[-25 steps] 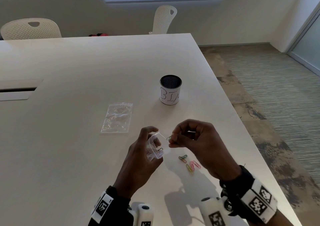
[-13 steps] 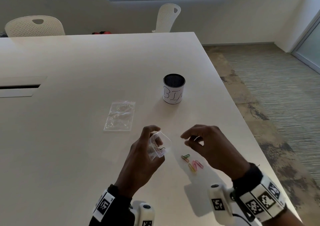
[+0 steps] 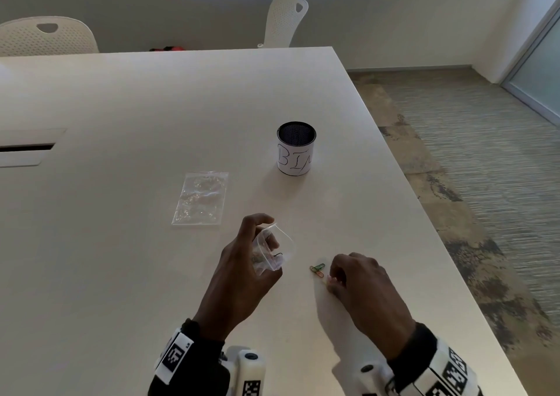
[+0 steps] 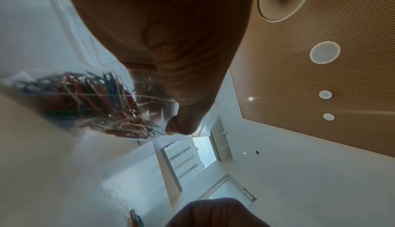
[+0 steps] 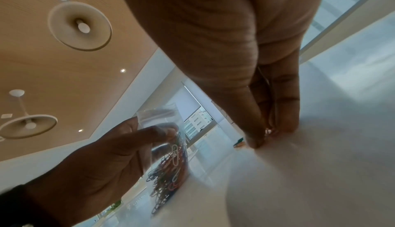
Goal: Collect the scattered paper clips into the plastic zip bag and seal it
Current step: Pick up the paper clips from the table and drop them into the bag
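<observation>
My left hand [image 3: 268, 230] holds a small clear zip bag [image 3: 274, 253] upright just above the white table, its mouth open toward the right. Many coloured paper clips fill the bag [image 4: 85, 102] [image 5: 169, 156]. My right hand [image 3: 331, 280] is down on the table to the bag's right. Its thumb and fingertips [image 5: 256, 141] pinch together on a small pale clip against the tabletop. A green and an orange clip [image 3: 317, 268] lie loose just left of those fingertips. Any clips under the right hand are hidden.
A second clear bag [image 3: 201, 197] lies flat farther back on the left. A black mesh cup labelled BIN [image 3: 296, 148] stands behind the hands. The table's right edge [image 3: 424, 213] runs close by the right hand. White chairs [image 3: 285, 19] stand at the far side.
My right hand left the bag's mouth, where it held a clip, and dropped to the table onto the loose clips. The left hand and bag have hardly moved.
</observation>
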A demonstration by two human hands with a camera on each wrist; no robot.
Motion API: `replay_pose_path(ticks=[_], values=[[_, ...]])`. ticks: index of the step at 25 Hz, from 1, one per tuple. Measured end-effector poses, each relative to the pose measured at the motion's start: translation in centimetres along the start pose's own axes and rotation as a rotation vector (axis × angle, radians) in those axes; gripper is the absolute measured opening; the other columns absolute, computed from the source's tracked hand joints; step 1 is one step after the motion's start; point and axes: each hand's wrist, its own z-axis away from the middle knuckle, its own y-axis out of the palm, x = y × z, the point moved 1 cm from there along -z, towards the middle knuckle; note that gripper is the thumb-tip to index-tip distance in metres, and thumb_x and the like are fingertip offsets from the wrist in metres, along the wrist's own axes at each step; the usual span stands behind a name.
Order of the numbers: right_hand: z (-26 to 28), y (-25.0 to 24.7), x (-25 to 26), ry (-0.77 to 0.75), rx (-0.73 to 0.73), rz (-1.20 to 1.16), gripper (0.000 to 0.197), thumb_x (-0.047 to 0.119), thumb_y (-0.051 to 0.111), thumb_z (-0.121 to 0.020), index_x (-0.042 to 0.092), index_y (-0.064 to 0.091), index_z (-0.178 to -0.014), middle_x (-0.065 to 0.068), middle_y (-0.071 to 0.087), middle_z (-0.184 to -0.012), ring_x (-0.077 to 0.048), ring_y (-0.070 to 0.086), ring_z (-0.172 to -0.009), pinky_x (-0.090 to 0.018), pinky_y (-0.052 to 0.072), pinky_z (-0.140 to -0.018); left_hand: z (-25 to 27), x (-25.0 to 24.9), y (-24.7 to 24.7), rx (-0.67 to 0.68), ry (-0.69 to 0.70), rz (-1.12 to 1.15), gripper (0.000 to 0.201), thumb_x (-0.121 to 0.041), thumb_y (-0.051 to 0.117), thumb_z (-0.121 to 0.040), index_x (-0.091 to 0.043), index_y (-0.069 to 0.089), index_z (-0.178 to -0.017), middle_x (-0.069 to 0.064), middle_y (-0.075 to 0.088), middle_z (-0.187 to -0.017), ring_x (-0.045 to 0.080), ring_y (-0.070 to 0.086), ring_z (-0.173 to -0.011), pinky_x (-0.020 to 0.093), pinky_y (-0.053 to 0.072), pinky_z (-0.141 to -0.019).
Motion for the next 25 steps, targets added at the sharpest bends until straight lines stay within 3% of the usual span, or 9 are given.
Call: replay_pose_path(ticks=[4, 8, 12, 17, 22, 24, 25], values=[[-0.6, 0.5, 0.1, 0.027, 0.007, -0.023, 0.009, 0.027, 0.065, -0.096, 0.023, 0.064, -0.104, 0.003, 0.069, -0.101, -0.02, 0.062, -0.095, -0.027, 0.044, -0.08, 0.0, 0.0, 0.0, 0.003, -0.003, -0.012, 0.066, -0.004, 0.081, -0.085, -0.036, 0.046, -0.131, -0.01, 0.066, -0.102, 0.013, 0.07, -0.087, 0.019, 0.06, -0.072], [-1.1, 0.8, -0.3, 0.047, 0.055, -0.074, 0.01, 0.024, 0.064, -0.093, 0.02, 0.065, -0.102, 0.001, 0.069, -0.101, -0.02, 0.063, -0.096, -0.033, 0.054, -0.085, 0.0, 0.0, 0.1, -0.006, -0.01, -0.019, 0.066, -0.006, 0.082, -0.086, -0.038, 0.045, -0.131, -0.009, 0.067, -0.102, 0.012, 0.07, -0.087, 0.009, 0.053, -0.071], [-1.4, 0.7, -0.6, 0.054, 0.081, -0.113, 0.007, 0.022, 0.067, -0.088, 0.02, 0.069, -0.094, 0.002, 0.07, -0.095, -0.019, 0.064, -0.093, -0.036, 0.056, -0.084, 0.0, 0.1, 0.1, -0.013, -0.021, -0.015, 0.067, -0.007, 0.082, -0.086, -0.04, 0.045, -0.131, -0.009, 0.068, -0.102, 0.012, 0.071, -0.086, 0.008, 0.052, -0.071], [-1.9, -1.2, -1.6, 0.065, 0.082, -0.403, 0.007, 0.008, 0.078, -0.083, 0.014, 0.076, -0.08, -0.005, 0.076, -0.077, -0.009, 0.071, -0.068, -0.029, 0.061, -0.071, 0.1, 0.4, 0.1, -0.009, -0.024, -0.014, 0.066, -0.008, 0.082, -0.086, -0.04, 0.046, -0.132, -0.01, 0.067, -0.103, 0.012, 0.072, -0.085, 0.014, 0.057, -0.073], [-1.6, -4.4, 0.9, -0.028, 0.072, -0.874, 0.003, -0.001, 0.076, -0.088, 0.002, 0.075, -0.087, -0.025, 0.073, -0.079, -0.03, 0.076, -0.075, -0.041, 0.063, -0.079, 0.1, 0.3, 0.0, -0.017, -0.013, -0.017, 0.066, -0.01, 0.083, -0.086, -0.038, 0.046, -0.131, -0.01, 0.067, -0.102, 0.012, 0.072, -0.085, 0.015, 0.058, -0.073], [-1.5, -5.1, 2.8, -0.106, 0.037, -0.914, 0.006, -0.001, 0.077, -0.087, 0.005, 0.078, -0.088, -0.018, 0.075, -0.079, -0.031, 0.077, -0.076, -0.042, 0.062, -0.079, 0.1, 0.1, 0.1, -0.017, 0.007, -0.023, 0.065, -0.01, 0.084, -0.085, -0.036, 0.046, -0.132, -0.01, 0.067, -0.101, 0.012, 0.071, -0.087, 0.014, 0.058, -0.072], [-1.6, -5.2, 3.7, -0.159, -0.014, -0.853, 0.009, 0.001, 0.079, -0.086, 0.009, 0.08, -0.088, -0.01, 0.077, -0.079, -0.025, 0.077, -0.074, -0.039, 0.062, -0.078, 0.1, 0.1, 0.1, -0.015, 0.012, -0.026, 0.065, -0.011, 0.085, -0.085, -0.035, 0.046, -0.132, -0.01, 0.067, -0.101, 0.012, 0.071, -0.087, 0.013, 0.057, -0.071]])
